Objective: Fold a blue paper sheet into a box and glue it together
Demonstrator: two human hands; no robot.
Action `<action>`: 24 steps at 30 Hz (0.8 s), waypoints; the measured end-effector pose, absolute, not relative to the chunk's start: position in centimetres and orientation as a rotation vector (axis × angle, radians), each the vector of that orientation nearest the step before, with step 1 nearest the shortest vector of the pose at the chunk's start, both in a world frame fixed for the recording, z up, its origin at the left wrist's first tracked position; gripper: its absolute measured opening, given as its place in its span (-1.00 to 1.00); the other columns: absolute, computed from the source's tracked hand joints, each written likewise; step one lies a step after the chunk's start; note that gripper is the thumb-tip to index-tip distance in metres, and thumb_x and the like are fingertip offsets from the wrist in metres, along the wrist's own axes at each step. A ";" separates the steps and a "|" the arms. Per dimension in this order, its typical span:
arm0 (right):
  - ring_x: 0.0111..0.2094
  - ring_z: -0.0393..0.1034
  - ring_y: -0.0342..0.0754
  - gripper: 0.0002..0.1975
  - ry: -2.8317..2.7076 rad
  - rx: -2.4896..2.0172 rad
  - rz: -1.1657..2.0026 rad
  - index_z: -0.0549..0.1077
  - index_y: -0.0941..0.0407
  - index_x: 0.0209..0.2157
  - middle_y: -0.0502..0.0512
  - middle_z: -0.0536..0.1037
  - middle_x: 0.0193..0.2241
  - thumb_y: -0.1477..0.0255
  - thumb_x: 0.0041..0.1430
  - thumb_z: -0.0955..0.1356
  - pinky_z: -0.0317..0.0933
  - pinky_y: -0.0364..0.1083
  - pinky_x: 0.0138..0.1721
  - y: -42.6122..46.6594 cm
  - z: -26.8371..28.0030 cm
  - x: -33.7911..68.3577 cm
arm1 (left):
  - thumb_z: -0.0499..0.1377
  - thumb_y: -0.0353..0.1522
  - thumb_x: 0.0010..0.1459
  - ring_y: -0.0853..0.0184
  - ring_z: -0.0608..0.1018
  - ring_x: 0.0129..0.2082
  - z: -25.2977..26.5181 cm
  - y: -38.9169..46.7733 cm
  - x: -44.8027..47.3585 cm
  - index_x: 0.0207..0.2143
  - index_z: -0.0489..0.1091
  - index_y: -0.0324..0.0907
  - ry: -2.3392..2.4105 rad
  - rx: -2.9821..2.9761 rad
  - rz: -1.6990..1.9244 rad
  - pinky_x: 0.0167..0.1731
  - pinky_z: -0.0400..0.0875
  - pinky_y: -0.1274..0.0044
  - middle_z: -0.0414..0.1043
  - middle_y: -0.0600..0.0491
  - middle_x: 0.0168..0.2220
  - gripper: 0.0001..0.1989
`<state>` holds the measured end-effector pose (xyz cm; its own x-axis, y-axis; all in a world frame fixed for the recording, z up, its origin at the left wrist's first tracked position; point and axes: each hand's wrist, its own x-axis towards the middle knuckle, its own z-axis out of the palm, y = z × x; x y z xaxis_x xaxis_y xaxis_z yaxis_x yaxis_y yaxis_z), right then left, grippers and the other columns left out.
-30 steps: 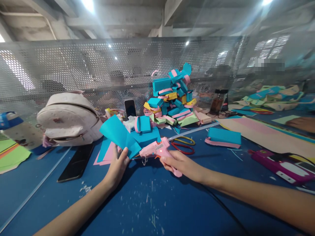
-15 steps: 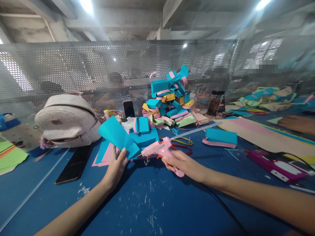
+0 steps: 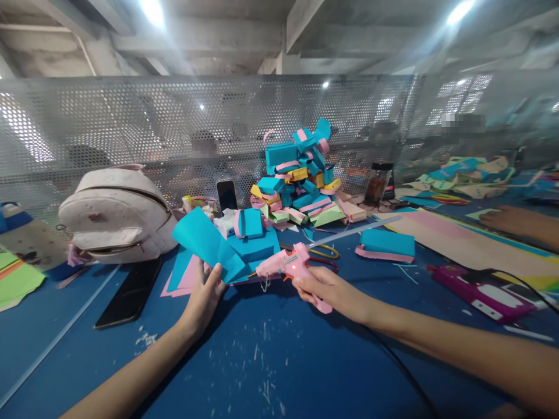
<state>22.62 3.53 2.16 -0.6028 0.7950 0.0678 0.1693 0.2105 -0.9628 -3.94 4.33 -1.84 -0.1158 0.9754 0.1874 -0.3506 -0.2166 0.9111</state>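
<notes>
My left hand [image 3: 204,299] grips a folded sheet of blue paper [image 3: 203,237], thumb in front, its wide flap rising up and to the left. My right hand [image 3: 329,293] is wrapped round the handle of a pink hot glue gun [image 3: 286,263]. A long clear glue stick [image 3: 356,231] sticks out of the gun's back end. The nozzle points left, close by the lower right corner of the blue paper; whether it touches cannot be seen. Behind the paper lie more blue sheets [image 3: 257,247] and pink sheets [image 3: 179,279], with a small blue folded piece [image 3: 248,223] on top.
A heap of blue, pink and yellow paper pieces [image 3: 301,186] stands at the back. Left are a white backpack [image 3: 117,215], a bottle [image 3: 32,244] and a black phone [image 3: 128,294]. Right are a blue paper box [image 3: 386,245], a purple device [image 3: 480,294] and another person's hand [image 3: 515,224].
The glue gun in my right hand has shifted slightly to the right, its nozzle a little farther from my left hand. My left hand keeps hold of the blue paper. The view has moved slightly.
</notes>
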 end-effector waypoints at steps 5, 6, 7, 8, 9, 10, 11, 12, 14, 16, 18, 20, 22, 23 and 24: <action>-0.55 0.09 -0.19 -0.55 -1.918 -0.904 1.411 0.20 0.12 -0.56 -0.06 0.22 -0.59 0.11 0.29 0.20 0.01 -0.14 -0.47 3.5 2.1 22.9 | 0.26 -0.18 0.15 0.17 0.38 0.15 -1.9 4.3 -3.9 0.20 0.09 0.18 0.867 1.036 1.569 -0.01 0.43 0.38 0.32 0.02 0.13 -0.38; -0.55 0.09 -0.19 -0.55 -1.920 -0.906 1.408 0.20 0.12 -0.56 -0.06 0.22 -0.59 0.12 0.29 0.20 0.01 -0.14 -0.47 3.5 2.0 22.9 | 0.27 -0.18 0.14 0.17 0.39 0.14 -2.0 4.3 -4.0 0.20 0.08 0.18 0.872 1.029 1.571 -0.01 0.43 0.38 0.32 0.02 0.13 -0.37; -0.55 0.09 -0.19 -0.55 -1.921 -0.910 1.405 0.20 0.12 -0.56 -0.06 0.22 -0.59 0.12 0.29 0.21 0.00 -0.14 -0.47 3.5 2.0 22.9 | 0.28 -0.17 0.12 0.17 0.40 0.13 -2.0 4.4 -4.0 0.20 0.09 0.17 0.878 1.023 1.572 -0.02 0.44 0.39 0.33 0.03 0.11 -0.36; -0.55 0.08 -0.20 -0.56 -1.922 -0.913 1.402 0.20 0.12 -0.56 -0.06 0.22 -0.59 0.11 0.29 0.21 0.00 -0.15 -0.48 3.4 2.0 23.0 | 0.29 -0.16 0.10 0.18 0.41 0.11 -2.1 4.5 -4.0 0.19 0.10 0.16 0.884 1.018 1.574 -0.03 0.45 0.40 0.35 0.03 0.09 -0.36; -0.55 0.08 -0.20 -0.56 -1.925 -0.916 1.399 0.21 0.13 -0.55 -0.06 0.23 -0.59 0.11 0.28 0.21 -0.01 -0.15 -0.49 3.4 2.0 23.0 | 0.30 -0.16 0.08 0.18 0.43 0.09 -2.1 4.5 -4.1 0.18 0.12 0.15 0.889 1.012 1.575 -0.04 0.45 0.41 0.37 0.04 0.05 -0.35; -0.56 0.08 -0.20 -0.56 -1.928 -0.921 1.398 0.21 0.13 -0.55 -0.06 0.23 -0.59 0.11 0.28 0.21 -0.01 -0.15 -0.50 3.4 1.9 23.0 | 0.31 -0.15 0.07 0.19 0.44 0.08 -2.2 4.6 -4.1 0.16 0.14 0.13 0.895 1.006 1.577 -0.05 0.46 0.42 0.39 0.04 0.02 -0.36; -0.57 0.07 -0.21 -0.56 -1.930 -0.925 1.396 0.21 0.13 -0.54 -0.06 0.23 -0.59 0.10 0.28 0.22 -0.02 -0.15 -0.51 3.4 2.0 23.0 | 0.32 -0.15 0.05 0.19 0.45 0.06 -2.2 4.6 -4.1 0.14 0.16 0.12 0.900 1.001 1.580 -0.06 0.47 0.43 0.41 0.05 -0.02 -0.37; -0.57 0.06 -0.21 -0.55 -1.931 -0.928 1.393 0.22 0.13 -0.54 -0.07 0.23 -0.60 0.10 0.28 0.22 -0.03 -0.15 -0.51 3.4 2.0 23.0 | 0.33 -0.14 0.03 0.20 0.46 0.04 -2.3 4.7 -4.2 0.12 0.18 0.11 0.903 0.996 1.583 -0.07 0.47 0.44 0.42 0.06 -0.05 -0.37; -0.58 0.05 -0.22 -0.55 -1.933 -0.940 1.388 0.22 0.13 -0.55 -0.07 0.22 -0.60 0.09 0.27 0.22 -0.03 -0.16 -0.52 3.3 2.1 23.0 | 0.34 -0.14 0.02 0.21 0.47 0.01 -2.3 4.6 -4.2 0.10 0.20 0.11 0.903 0.991 1.584 -0.07 0.47 0.44 0.44 0.07 -0.10 -0.39; -0.59 0.05 -0.23 -0.54 -1.932 -0.960 1.386 0.22 0.13 -0.55 -0.07 0.21 -0.60 0.08 0.26 0.23 -0.04 -0.16 -0.54 3.2 2.2 23.0 | 0.34 -0.13 0.01 0.21 0.48 0.00 -2.2 4.6 -4.1 0.09 0.20 0.11 0.897 0.991 1.585 -0.07 0.47 0.43 0.44 0.08 -0.13 -0.39; -0.59 0.05 -0.23 -0.54 -1.935 -0.987 1.381 0.21 0.13 -0.54 -0.08 0.20 -0.60 0.06 0.24 0.24 -0.04 -0.17 -0.56 3.1 2.3 23.0 | 0.34 -0.13 0.01 0.20 0.48 0.01 -2.2 4.5 -4.1 0.10 0.19 0.11 0.887 0.994 1.584 -0.05 0.47 0.40 0.44 0.08 -0.12 -0.37; -0.60 0.04 -0.24 -0.54 -1.940 -1.013 1.378 0.21 0.13 -0.54 -0.08 0.19 -0.60 0.05 0.23 0.25 -0.04 -0.18 -0.58 3.0 2.3 23.1 | 0.34 -0.14 0.02 0.20 0.46 0.04 -2.1 4.4 -4.0 0.11 0.19 0.13 0.878 1.003 1.582 -0.04 0.46 0.39 0.43 0.08 -0.07 -0.38; -0.60 0.04 -0.24 -0.54 -1.944 -1.038 1.370 0.20 0.13 -0.54 -0.08 0.18 -0.60 0.04 0.22 0.25 -0.04 -0.19 -0.59 2.8 2.4 23.1 | 0.31 -0.16 0.07 0.20 0.44 0.08 -2.1 4.3 -4.1 0.09 0.20 0.16 0.868 1.019 1.578 -0.04 0.47 0.40 0.40 0.09 -0.03 -0.45; -0.61 0.04 -0.24 -0.54 -1.946 -1.050 1.367 0.20 0.13 -0.53 -0.08 0.18 -0.60 0.04 0.22 0.25 -0.04 -0.19 -0.60 2.7 2.5 23.1 | 0.29 -0.16 0.09 0.20 0.42 0.09 -2.0 4.3 -4.1 0.07 0.21 0.15 0.863 1.027 1.573 -0.05 0.47 0.40 0.39 0.09 -0.02 -0.49; -0.61 0.04 -0.24 -0.54 -1.949 -1.060 1.360 0.20 0.12 -0.53 -0.08 0.18 -0.61 0.04 0.21 0.26 -0.03 -0.19 -0.60 2.6 2.6 23.1 | 0.29 -0.16 0.11 0.20 0.42 0.09 -2.1 4.3 -4.1 0.05 0.23 0.14 0.859 1.035 1.570 -0.05 0.47 0.41 0.39 0.09 -0.02 -0.53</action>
<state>23.07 2.63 2.56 -0.5500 0.8351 -0.0108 0.2985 0.1845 -0.9364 -4.13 4.32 -2.05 -0.1066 0.9748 0.1958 -0.3606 -0.2214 0.9061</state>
